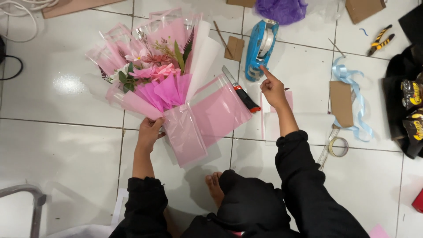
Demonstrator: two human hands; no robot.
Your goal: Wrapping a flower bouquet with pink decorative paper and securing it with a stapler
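Note:
A bouquet [156,72] of pink flowers and green leaves, wrapped in pink and clear sheets, lies on the white tiled floor. My left hand [149,132] grips its lower stem end, just left of the pink wrap's tail [185,136]. My right hand [273,88] is raised over the floor with the index finger stretched out, its tip close to the lower end of a blue tape dispenser [261,48]; nothing is held in it. A box cutter [240,90] with a red and black handle lies between the bouquet and my right hand.
Pink and white paper sheets [308,125] lie under my right forearm. Light blue ribbon [352,94], cardboard pieces [341,103], a tape roll [338,146], yellow-handled pliers [381,39], purple wrap [282,9] and snack packets [414,110] sit to the right. White cable [17,13] lies at far left.

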